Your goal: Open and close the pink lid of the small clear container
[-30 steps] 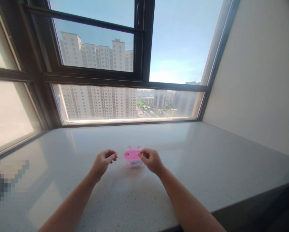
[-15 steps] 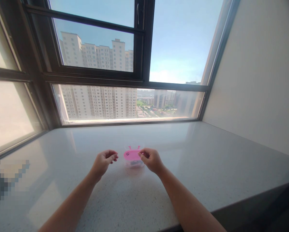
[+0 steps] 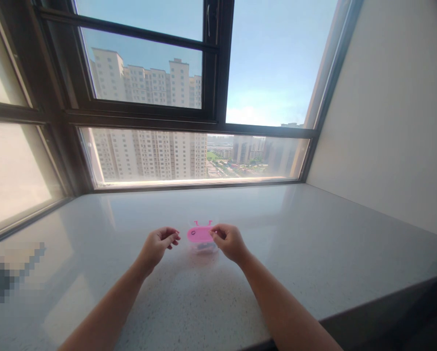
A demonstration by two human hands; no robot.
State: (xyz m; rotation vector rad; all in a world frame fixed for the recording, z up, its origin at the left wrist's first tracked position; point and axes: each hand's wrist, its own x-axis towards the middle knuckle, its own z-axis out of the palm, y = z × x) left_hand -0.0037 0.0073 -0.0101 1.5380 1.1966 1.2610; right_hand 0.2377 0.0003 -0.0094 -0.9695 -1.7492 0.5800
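A small clear plastic box with a pink lid [image 3: 202, 234] stands on the pale speckled sill, and two pink prongs stick up behind it. Dark contents show dimly through its clear lower part [image 3: 204, 248]. On the left end of the lid lies a small dark ring [image 3: 193, 233]. My left hand [image 3: 161, 244] hovers just left of the box, thumb and fingertips pinched together. At the box's right end, my right hand [image 3: 228, 240] is also pinched, its fingertips over the lid's edge. Whatever either pinch holds is too small to make out.
The speckled stone sill [image 3: 189, 312] runs back to a dark-framed window [image 3: 218, 126]. A white wall [image 3: 386, 122] bounds the right side. At the far left lies a blurred-out object [image 3: 6, 273]. The sill's front edge drops off at lower right.
My left hand has shifted very slightly right, closer to the box. The right hand and the box look nearly unchanged.
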